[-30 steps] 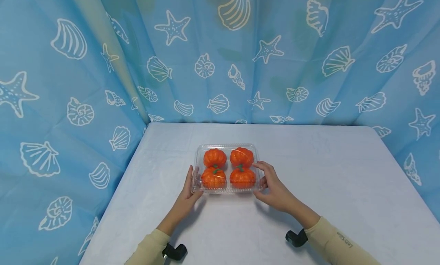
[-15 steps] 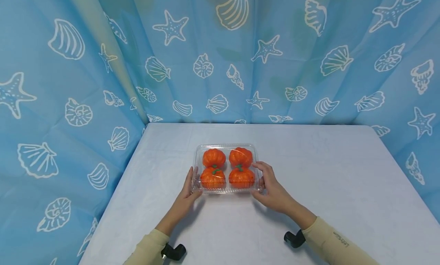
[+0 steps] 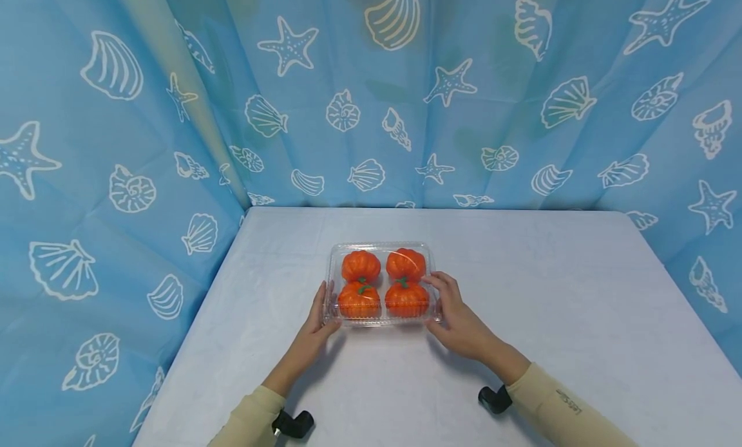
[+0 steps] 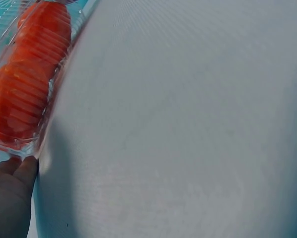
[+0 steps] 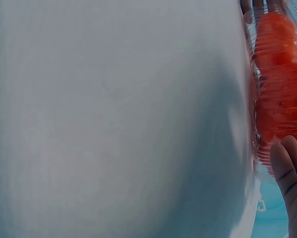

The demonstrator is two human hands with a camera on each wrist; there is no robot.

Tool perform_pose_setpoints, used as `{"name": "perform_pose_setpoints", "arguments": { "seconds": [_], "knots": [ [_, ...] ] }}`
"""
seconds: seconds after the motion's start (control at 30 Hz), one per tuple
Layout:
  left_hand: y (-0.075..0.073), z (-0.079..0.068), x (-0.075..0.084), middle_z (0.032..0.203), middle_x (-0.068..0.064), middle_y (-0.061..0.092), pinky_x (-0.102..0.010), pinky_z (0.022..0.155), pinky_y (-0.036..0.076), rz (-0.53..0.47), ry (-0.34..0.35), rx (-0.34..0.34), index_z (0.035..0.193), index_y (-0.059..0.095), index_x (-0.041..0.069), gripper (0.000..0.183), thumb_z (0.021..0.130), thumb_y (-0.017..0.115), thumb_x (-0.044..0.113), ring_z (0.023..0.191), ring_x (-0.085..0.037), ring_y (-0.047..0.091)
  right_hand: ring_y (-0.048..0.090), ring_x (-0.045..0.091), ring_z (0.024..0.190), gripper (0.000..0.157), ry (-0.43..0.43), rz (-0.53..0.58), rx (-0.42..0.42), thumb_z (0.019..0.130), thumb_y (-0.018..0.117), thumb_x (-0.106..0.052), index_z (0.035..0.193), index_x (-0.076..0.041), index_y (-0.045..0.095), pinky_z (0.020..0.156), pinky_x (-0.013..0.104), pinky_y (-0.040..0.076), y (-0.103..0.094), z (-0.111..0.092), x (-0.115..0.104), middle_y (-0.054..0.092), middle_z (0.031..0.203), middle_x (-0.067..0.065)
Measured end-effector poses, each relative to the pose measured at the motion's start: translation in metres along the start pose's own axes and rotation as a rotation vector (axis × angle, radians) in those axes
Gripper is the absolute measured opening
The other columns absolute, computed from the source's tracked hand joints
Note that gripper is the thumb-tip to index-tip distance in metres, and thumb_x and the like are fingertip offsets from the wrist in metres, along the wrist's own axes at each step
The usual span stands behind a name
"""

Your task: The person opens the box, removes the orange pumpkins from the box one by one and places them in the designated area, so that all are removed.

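A clear plastic clamshell container point(image 3: 382, 322) lies closed near the middle of the table, with several small orange pumpkins point(image 3: 359, 300) with green stems inside in two rows. My left hand point(image 3: 312, 334) holds its left side, thumb at the front corner and fingers along the edge. On the opposite side, my right hand point(image 3: 460, 324) grips the right edge, forefinger on the lid's side and thumb at the front corner. The left wrist view shows fingertips at the ribbed container wall point(image 4: 19, 145). In the right wrist view, the right hand point(image 5: 295, 183) overlaps the container's near end.
A white cloth covers the table point(image 3: 551, 286). Behind and to the left hangs a blue curtain point(image 3: 348, 67) printed with shells and starfish. Black camera mounts point(image 3: 294, 426) stick out from both wrists over the table.
The right hand's fingers have shifted slightly inward at the container's right edge. The container and left hand stay in place, apart from a small shift of the whole view.
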State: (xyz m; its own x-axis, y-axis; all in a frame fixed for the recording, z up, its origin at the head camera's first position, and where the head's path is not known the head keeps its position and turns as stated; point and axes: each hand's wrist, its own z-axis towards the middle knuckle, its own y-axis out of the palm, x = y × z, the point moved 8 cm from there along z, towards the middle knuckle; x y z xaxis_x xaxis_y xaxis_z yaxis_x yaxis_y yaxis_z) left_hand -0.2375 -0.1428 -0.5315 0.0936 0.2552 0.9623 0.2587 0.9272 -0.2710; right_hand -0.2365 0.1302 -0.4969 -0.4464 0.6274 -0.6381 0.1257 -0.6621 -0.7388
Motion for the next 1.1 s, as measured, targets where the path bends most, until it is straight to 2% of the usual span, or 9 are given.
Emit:
{"name": "perform_pose_setpoints", "arguments": {
  "seconds": [0.13,0.3,0.6,0.7,0.87,1.0,1.1],
  "knots": [
    [-0.0004,0.0000,0.0009,0.171,-0.012,0.002,-0.058,0.123,0.001,0.006,0.001,-0.001,0.165,0.000,0.012,0.080,0.105,0.054,0.016,0.156,-0.034,-0.004,0.054,0.014,0.096,0.079,-0.013,-0.032,-0.003,0.089,0.065,-0.015,0.155,-0.020,0.021,0.093,0.038,0.057,0.0021,0.0008,0.0016,0.017,0.158,0.012],
    [-0.0006,0.0006,0.0030,0.171,-0.013,0.005,-0.058,0.123,0.000,-0.011,0.030,-0.006,0.164,0.000,0.009,0.080,0.105,0.053,0.014,0.156,-0.034,-0.003,0.060,0.025,0.108,0.077,-0.019,-0.027,-0.003,0.088,0.063,-0.015,0.154,-0.020,0.022,0.099,0.048,0.054,0.0026,0.0020,0.0017,0.017,0.159,0.013],
    [0.0007,0.0014,0.0018,0.171,-0.012,0.006,-0.056,0.124,0.002,-0.022,0.035,-0.006,0.164,-0.001,0.008,0.079,0.105,0.052,0.012,0.156,-0.032,-0.002,0.059,0.033,0.118,0.072,0.011,-0.054,-0.012,0.087,0.061,-0.014,0.151,-0.020,0.027,0.101,0.052,0.052,0.0051,0.0041,0.0031,0.016,0.159,0.013],
    [0.0012,0.0014,0.0028,0.171,-0.012,0.006,-0.056,0.124,0.002,-0.024,0.040,-0.009,0.164,-0.001,0.008,0.079,0.105,0.051,0.011,0.156,-0.032,-0.001,0.059,0.032,0.116,0.071,0.016,-0.056,-0.014,0.088,0.060,-0.013,0.150,-0.021,0.028,0.101,0.052,0.052,0.0058,0.0048,0.0038,0.015,0.159,0.012],
    [0.0017,0.0009,0.0045,0.171,-0.013,0.006,-0.057,0.124,0.002,-0.017,0.045,-0.016,0.164,-0.002,0.007,0.078,0.105,0.050,0.009,0.156,-0.032,-0.002,0.060,0.026,0.103,0.063,0.000,-0.043,-0.012,0.088,0.054,-0.009,0.146,-0.021,0.030,0.098,0.051,0.054,0.0070,0.0056,0.0045,0.014,0.159,0.013],
    [0.0021,0.0005,0.0051,0.171,-0.013,0.005,-0.058,0.124,0.003,-0.005,0.048,-0.021,0.163,-0.003,0.007,0.078,0.106,0.050,0.009,0.156,-0.033,-0.002,0.055,0.015,0.088,0.054,-0.019,-0.024,-0.008,0.090,0.049,-0.007,0.140,-0.020,0.034,0.088,0.040,0.056,0.0074,0.0062,0.0048,0.016,0.158,0.014],
    [0.0022,0.0001,0.0051,0.171,-0.013,0.005,-0.058,0.124,0.003,-0.004,0.050,-0.022,0.163,-0.003,0.007,0.078,0.106,0.049,0.008,0.156,-0.033,-0.002,0.051,0.012,0.083,0.047,-0.034,-0.014,-0.005,0.091,0.047,-0.006,0.134,-0.018,0.036,0.079,0.033,0.054,0.0069,0.0062,0.0041,0.017,0.158,0.015]
  ]
}}
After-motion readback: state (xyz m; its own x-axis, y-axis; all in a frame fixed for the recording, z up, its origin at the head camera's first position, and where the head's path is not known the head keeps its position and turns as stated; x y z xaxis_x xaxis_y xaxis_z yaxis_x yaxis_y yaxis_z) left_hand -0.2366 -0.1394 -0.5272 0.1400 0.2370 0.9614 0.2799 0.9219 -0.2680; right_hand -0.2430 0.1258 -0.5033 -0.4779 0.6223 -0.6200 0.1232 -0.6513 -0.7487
